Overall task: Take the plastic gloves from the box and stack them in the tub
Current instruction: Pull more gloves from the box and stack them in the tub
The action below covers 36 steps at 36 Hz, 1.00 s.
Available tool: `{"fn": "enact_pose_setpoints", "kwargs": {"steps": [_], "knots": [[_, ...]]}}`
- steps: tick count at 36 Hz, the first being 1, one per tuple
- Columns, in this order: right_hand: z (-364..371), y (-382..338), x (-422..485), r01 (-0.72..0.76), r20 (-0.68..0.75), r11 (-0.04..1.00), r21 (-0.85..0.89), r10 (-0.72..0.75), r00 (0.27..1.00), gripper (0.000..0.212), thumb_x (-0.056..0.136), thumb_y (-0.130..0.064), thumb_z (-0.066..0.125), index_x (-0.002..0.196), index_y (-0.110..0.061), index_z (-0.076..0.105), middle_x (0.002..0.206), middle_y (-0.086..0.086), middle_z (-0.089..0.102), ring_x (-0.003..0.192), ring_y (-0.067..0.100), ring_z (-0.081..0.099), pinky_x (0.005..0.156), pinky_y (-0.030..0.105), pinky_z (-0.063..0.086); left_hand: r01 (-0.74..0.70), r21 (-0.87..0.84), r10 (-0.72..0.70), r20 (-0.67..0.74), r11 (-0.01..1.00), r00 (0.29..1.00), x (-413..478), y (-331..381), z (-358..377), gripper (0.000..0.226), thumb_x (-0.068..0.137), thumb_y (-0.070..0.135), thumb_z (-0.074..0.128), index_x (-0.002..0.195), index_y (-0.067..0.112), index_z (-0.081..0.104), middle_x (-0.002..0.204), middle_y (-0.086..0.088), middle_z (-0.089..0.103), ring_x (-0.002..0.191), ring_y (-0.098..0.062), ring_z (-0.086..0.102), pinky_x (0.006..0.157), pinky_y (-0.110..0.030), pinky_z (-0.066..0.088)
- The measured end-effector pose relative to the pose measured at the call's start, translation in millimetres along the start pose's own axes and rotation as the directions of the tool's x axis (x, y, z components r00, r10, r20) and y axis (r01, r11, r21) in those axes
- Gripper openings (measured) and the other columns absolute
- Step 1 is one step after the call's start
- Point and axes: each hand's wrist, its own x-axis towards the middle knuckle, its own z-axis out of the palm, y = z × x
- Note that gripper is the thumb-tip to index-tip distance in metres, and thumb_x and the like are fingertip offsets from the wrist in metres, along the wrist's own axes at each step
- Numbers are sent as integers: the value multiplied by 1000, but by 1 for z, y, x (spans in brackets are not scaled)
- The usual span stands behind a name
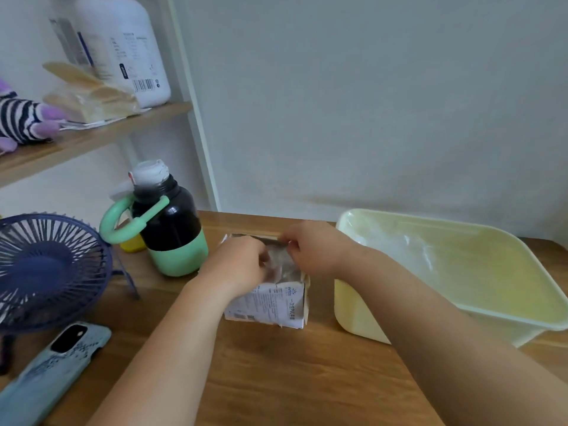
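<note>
At the centre of the frame, a person's left hand (239, 265) and right hand (313, 247) meet over the open top of a small white printed cardboard box (270, 305) standing on the brown wooden worktop (276, 379); the fingers (261, 256) of both hands are curled and pinch a crumpled bunch of thin clear plastic gloves (281, 262) rising from the box's mouth. At the right of the frame, just beside the box, a pale yellow rectangular plastic tub (353, 305) holds a layer of clear film (408, 247) toward its far end, probably gloves laid there. The gloves look almost weightless, limp and slippery, and likely to cling together; a light pinch at one edge, with the box steadied, should free a single one; each will probably need flattening to stack neatly.
</note>
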Motion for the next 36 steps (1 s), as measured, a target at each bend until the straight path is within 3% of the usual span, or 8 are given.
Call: {"fn": "enact_pose_setpoints", "kwargs": {"steps": [5,10,15,18,21,26,31,36], "knots": [[5,3,2,-6,9,1000,-23,6,1000,34,93,-14,45,122,-22,60,113,1,62,104,22,57,87,36,50,-20,-284,-17,-127,959,992,0,0,0,17,84,17,69,97,28,70,75,16,65,77,0,60,66,-19,45],[5,2,4,17,13,1000,-1,-17,1000,34,91,-24,52,126,-25,51,104,-1,61,100,20,57,78,32,47,-166,-649,10,-237,742,971,-4,-3,-5,18,80,13,76,85,28,69,75,13,70,77,-3,66,78,-24,53],[-1,-1,1,64,30,995,77,-66,997,28,92,-25,52,120,-21,57,100,1,62,86,16,53,75,30,45,-265,-764,100,-257,589,961,-9,-1,-6,23,79,1,74,88,22,68,77,8,69,76,-5,67,74,-18,53],[-6,0,-3,83,21,975,207,-89,996,18,91,-26,54,103,-16,64,74,-5,55,66,9,48,65,26,40,-257,-843,58,-261,473,964,-9,-1,-3,29,79,2,73,99,20,63,94,2,66,83,-4,67,73,-18,52],[-12,3,-4,48,-8,932,360,-48,999,17,88,-23,60,73,-17,58,62,-8,48,57,6,42,54,17,33,-130,-831,18,-143,541,990,-7,-5,1,47,68,38,75,109,24,55,109,2,64,98,-8,66,80,-24,53],[-15,10,-7,12,-68,794,607,36,997,26,89,-22,62,68,-13,49,65,0,43,59,12,38,57,21,34,-55,-664,101,31,746,994,-6,-9,-1,80,54,78,71,115,30,57,107,13,71,102,-6,66,96,-39,50],[-20,13,-8,141,-247,505,851,148,958,15,94,-17,56,80,-10,54,82,8,51,75,17,48,62,23,39,-71,-489,130,88,870,988,-7,-4,-2,40,73,60,71,105,36,67,98,17,72,95,-1,65,94,-38,51],[-39,22,-14,314,-445,337,888,453,772,23,93,-17,57,71,-17,53,75,2,53,74,17,49,68,27,39,-89,-527,131,43,845,990,-10,4,-5,37,68,65,70,97,42,69,94,26,70,94,5,63,95,-33,49]]}}
